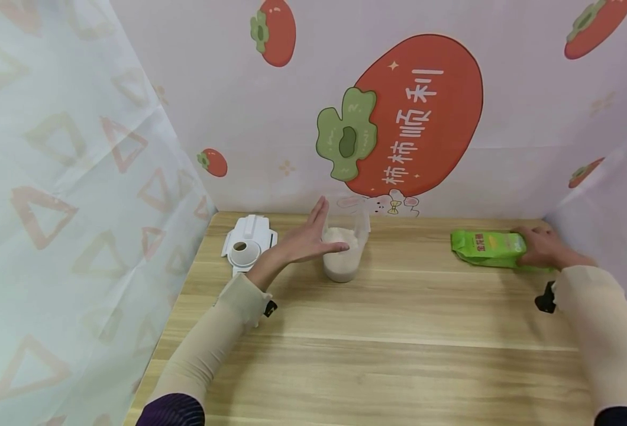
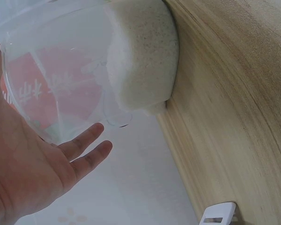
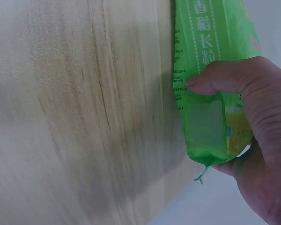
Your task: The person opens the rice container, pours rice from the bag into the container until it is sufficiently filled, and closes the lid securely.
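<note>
A clear plastic container (image 1: 342, 260), about half filled with white rice, stands upright near the back of the table. My left hand (image 1: 309, 239) is around its left side, fingers straight and spread, thumb across its front. In the left wrist view, the palm of the left hand (image 2: 28, 164) is close by the upper part of the container (image 2: 145, 56). At the far right my right hand (image 1: 543, 247) grips the end of a green rice bag (image 1: 489, 247) lying on its side. The right wrist view has the thumb of the right hand (image 3: 267, 103) pressed on the bag (image 3: 203, 124).
White plastic parts (image 1: 249, 239), one with a round opening, lie at the table's back left. Patterned walls border the wooden table (image 1: 377, 343) at the back, left and right.
</note>
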`<state>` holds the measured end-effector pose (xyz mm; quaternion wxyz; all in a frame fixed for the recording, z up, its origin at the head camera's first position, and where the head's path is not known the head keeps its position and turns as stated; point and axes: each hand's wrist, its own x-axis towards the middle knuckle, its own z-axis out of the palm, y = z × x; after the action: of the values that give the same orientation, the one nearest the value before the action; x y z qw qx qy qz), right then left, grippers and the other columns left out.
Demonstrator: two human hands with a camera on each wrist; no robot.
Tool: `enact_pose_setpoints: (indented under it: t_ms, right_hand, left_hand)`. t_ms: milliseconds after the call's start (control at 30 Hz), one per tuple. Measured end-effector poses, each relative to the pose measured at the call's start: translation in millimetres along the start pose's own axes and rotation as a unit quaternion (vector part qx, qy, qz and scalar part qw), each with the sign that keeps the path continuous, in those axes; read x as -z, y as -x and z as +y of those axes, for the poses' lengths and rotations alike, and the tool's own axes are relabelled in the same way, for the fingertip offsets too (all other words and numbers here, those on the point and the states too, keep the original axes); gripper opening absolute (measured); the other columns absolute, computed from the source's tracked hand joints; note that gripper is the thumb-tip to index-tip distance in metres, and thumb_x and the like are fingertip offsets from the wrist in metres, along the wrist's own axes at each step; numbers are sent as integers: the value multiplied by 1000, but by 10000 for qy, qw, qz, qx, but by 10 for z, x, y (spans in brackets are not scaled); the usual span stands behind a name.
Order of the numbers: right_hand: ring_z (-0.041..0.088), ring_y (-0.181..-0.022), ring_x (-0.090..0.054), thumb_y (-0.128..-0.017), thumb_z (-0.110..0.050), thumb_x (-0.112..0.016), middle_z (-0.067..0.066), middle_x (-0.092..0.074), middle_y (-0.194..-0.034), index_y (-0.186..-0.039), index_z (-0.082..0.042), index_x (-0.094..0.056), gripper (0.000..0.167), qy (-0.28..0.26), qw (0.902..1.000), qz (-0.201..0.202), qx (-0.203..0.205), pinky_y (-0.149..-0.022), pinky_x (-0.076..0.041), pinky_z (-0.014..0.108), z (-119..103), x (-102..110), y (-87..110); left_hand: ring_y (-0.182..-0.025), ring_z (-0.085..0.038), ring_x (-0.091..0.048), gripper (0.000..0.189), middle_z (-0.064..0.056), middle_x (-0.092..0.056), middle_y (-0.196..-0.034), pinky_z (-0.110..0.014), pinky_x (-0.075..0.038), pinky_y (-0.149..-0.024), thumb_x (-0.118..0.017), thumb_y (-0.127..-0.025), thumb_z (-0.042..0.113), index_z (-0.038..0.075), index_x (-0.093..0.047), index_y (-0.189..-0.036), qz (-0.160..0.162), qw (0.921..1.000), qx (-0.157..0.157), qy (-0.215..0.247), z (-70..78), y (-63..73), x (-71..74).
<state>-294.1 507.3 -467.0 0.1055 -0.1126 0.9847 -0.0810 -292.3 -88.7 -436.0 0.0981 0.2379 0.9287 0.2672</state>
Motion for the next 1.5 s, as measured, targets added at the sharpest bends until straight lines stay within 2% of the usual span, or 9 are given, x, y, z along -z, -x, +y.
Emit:
enact_pose_setpoints:
  t_ms: [167,300,433,533,733,867,1100,1300,1500]
  right_hand:
    - [71,-123,-36,-75,-17,-82,58,-38,-133,-144,20,-32,93,-48,9999,-35,-95,-104,-27,78,-31,3,31]
    - [72,-125,-33,-76,-18,-82,59,-35,-136,-145,22,-29,95,-46,10000,20,-39,-107,-25,78,-48,16,46]
    - [72,-127,-30,-76,-18,-83,59,-32,-138,-146,22,-28,97,-94,9999,119,40,-109,-22,78,-41,10,52]
    - [72,-128,-28,-73,-15,-85,58,-31,-138,-145,23,-28,98,-174,9995,237,132,-110,-19,79,-29,3,61]
    - [70,-129,-28,-66,-13,-90,54,-34,-138,-146,20,-31,105,-210,9974,567,404,-109,-18,80,-28,5,50]
    - [70,-130,-27,-66,-13,-93,54,-33,-140,-148,18,-31,108,-174,9969,611,454,-108,-18,80,-70,19,39]
    - [69,-130,-29,-66,-21,-96,52,-36,-141,-147,16,-35,108,58,9965,654,519,-107,-22,79,-137,36,35]
    - [69,-131,-30,-68,-28,-95,52,-35,-143,-147,16,-35,108,68,9965,644,523,-108,-23,78,-137,23,41]
    - [66,-129,-37,-75,-39,-91,49,-41,-142,-146,14,-41,102,281,9952,783,510,-108,-26,77,-203,5,29]
  left_hand:
    - [-145,-32,-51,128,0,17,-178,-34,-58,-72,-58,-88,85,18,15,-169,24,10000,-22,-47,-2,0,-5]
    - [-150,-30,-45,127,5,21,-177,-37,-60,-82,-58,-88,84,19,16,-168,3,10000,-21,14,-3,1,7]
    - [-153,-30,-41,127,6,22,-177,-38,-60,-82,-58,-88,84,19,16,-168,-10,10000,-28,76,-4,6,18]
    - [-152,-31,-42,127,2,19,-178,-38,-60,-79,-58,-88,84,19,16,-168,-8,10000,-35,78,-8,7,16]
    - [-155,-30,-37,127,7,22,-177,-43,-60,-92,-59,-88,84,19,15,-169,24,10000,13,69,-19,0,9]
    - [-154,-30,-39,126,10,24,-175,-43,-60,-90,-58,-88,85,20,15,-169,31,10000,42,41,-15,-4,7]
    - [-148,-31,-48,127,9,23,-176,-36,-59,-73,-56,-88,85,20,16,-168,-6,10000,59,-55,-11,-5,-2]
    - [-152,-31,-43,126,8,22,-176,-41,-60,-87,-57,-88,85,19,14,-169,9,10000,49,-56,-2,-4,-5]
    - [-153,-32,-40,127,7,22,-176,-44,-60,-93,-59,-89,84,19,15,-169,-15,10000,25,-6,1,-6,-6]
